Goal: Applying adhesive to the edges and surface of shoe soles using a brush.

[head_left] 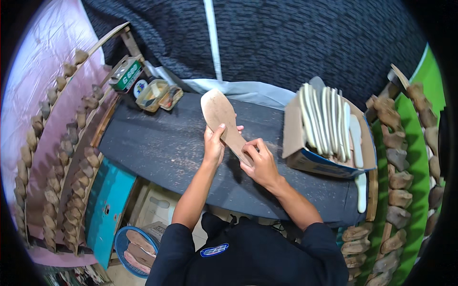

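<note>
A tan shoe insole [222, 112], broad at its far end and narrowing toward me, is held up over the dark worktable [157, 138]. My left hand [214, 143] grips it around the middle, thumb on the upper face and fingertips showing past the far edge. With fingers bent, my right hand [260, 162] pinches the narrow heel end. The underside of the insole is hidden.
An open cardboard box [312, 164] of upright pale insoles stands at the right; a white strip [361, 193] lies beside it. A green tin [126, 76] and plastic tub [151, 95] sit back left. Shoe-last racks [398, 181] flank the table. A blue basket [118, 245] holds more insoles.
</note>
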Available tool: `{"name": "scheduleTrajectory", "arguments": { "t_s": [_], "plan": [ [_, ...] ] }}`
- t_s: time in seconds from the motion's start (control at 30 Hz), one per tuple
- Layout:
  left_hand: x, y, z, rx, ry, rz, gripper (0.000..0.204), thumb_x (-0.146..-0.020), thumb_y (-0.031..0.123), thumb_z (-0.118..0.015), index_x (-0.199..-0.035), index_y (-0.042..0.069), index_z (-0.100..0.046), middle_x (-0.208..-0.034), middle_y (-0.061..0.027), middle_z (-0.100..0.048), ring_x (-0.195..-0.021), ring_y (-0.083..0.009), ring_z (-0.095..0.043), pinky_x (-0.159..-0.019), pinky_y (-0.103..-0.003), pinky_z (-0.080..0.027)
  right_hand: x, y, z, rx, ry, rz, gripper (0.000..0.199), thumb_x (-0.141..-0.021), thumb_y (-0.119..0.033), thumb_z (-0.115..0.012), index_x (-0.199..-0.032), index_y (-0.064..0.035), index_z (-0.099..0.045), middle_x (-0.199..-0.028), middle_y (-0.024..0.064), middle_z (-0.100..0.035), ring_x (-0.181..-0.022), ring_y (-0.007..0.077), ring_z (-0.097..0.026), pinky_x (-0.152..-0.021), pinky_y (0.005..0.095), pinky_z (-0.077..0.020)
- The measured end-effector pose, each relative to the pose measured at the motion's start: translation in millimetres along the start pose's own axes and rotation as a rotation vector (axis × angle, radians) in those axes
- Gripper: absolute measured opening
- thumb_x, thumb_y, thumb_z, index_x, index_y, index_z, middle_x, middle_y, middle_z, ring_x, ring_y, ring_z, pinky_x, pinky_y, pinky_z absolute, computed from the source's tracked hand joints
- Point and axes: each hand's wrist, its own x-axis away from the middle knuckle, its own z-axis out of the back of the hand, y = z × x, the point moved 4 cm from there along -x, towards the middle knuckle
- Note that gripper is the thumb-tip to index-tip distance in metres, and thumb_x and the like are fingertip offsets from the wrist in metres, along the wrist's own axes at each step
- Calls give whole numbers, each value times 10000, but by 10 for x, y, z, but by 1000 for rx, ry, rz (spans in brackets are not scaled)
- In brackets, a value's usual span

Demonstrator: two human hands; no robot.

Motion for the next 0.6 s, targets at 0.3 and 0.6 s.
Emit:
{"name": "scheduleTrajectory", "arguments": {
  "t_s": [0.3, 0.6],
  "plan": [
    [-140, 476, 1558, 175, 217, 71, 737, -1000, 621, -289, -1431, 29, -376, -1359, -119, -530, -899, -242, -615, -727, -398, -574, -725, -469, -1526, -101, -170, 38, 367, -677, -96, -782, -1000, -44, -616, -987, 139, -544, -853, 347, -623, -740, 421, -531],
    [-275, 1153, 2911, 199, 305, 175, 954, -891, 813, -125, -1402, 71, -439, -1306, -121, -578, -658, -198, -547, -556, -356, -507, -1567, -500, -2527, -267, -462, 266, 246, -836, -204, -735, -998, -34, -663, -952, 129, -669, -889, 313, -657, -787, 396, -529]
  ]
}}
